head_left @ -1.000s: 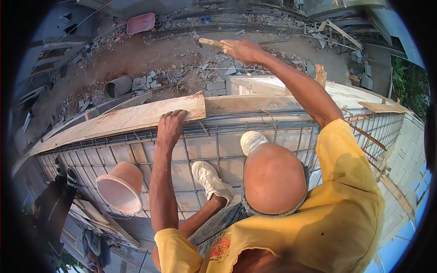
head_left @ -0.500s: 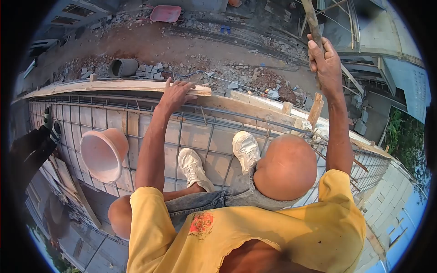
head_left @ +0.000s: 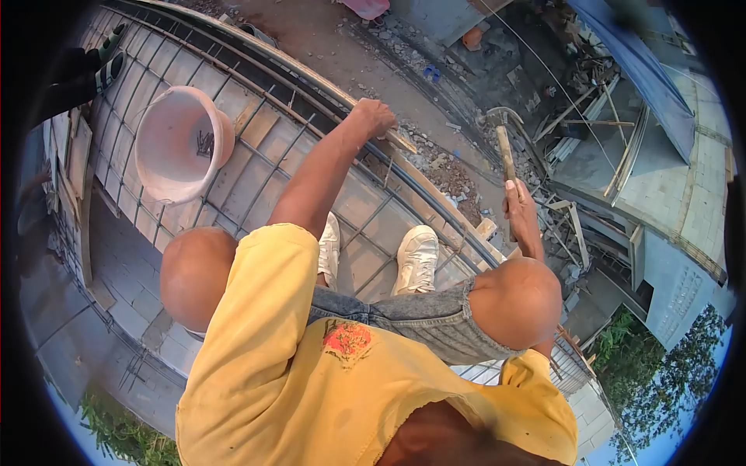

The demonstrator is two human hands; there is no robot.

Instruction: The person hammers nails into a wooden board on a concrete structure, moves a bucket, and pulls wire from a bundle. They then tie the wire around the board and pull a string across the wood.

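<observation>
My left hand [head_left: 374, 118] is closed over the long wooden board [head_left: 402, 142] along the slab's outer edge, close to the board's end. In my right hand [head_left: 522, 216] is a hammer [head_left: 507, 155], gripped by its wooden handle with the head pointing up and away, beyond the edge. My right forearm is partly hidden behind my knee. To the left, a pinkish bucket [head_left: 224, 132] stands tilted in view on the rebar grid [head_left: 272, 163], with some dark nails [head_left: 205, 144] inside. My white shoes [head_left: 417, 260] rest among the bars.
Another person's dark-clothed legs and striped footwear [head_left: 109, 74] are at the upper left. Beyond the edge lies lower ground with rubble [head_left: 458, 182], scattered timber and a pink wheelbarrow [head_left: 365, 8]. A blue tarp [head_left: 645, 74] hangs at the upper right.
The view has turned, so the board and grid now slant down to the right. My right hand has come lower with the hammer, whose head now shows. My left hand stays on the board.
</observation>
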